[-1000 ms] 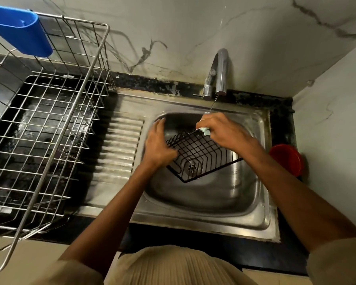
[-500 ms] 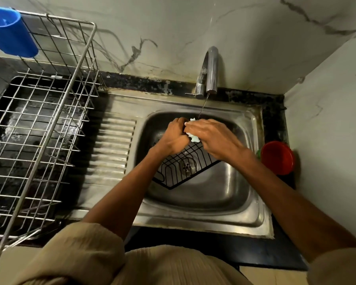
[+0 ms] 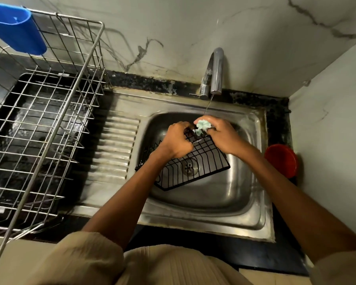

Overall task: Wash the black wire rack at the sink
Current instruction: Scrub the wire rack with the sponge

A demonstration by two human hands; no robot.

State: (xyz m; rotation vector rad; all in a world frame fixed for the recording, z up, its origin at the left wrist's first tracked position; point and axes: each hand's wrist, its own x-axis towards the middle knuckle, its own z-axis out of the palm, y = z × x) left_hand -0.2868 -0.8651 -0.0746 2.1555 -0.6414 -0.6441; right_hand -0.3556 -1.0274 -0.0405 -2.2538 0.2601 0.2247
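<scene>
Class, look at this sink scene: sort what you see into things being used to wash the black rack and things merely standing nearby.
In use:
black wire rack, gripped by the left hand
pale green scrubber, held by the right hand
tap, running a thin stream
sink

Standing by:
steel dish drainer
blue holder on its rim
red bowl

Wire rack [image 3: 191,167] sits tilted in the sink [image 3: 245,204] basin, over the drain [image 3: 190,166]. Tap [image 3: 214,73] stands at the sink's back edge. Dish drainer [image 3: 41,124] occupies the counter left of the sink; a bowl [image 3: 281,159] lies off its right edge.
</scene>
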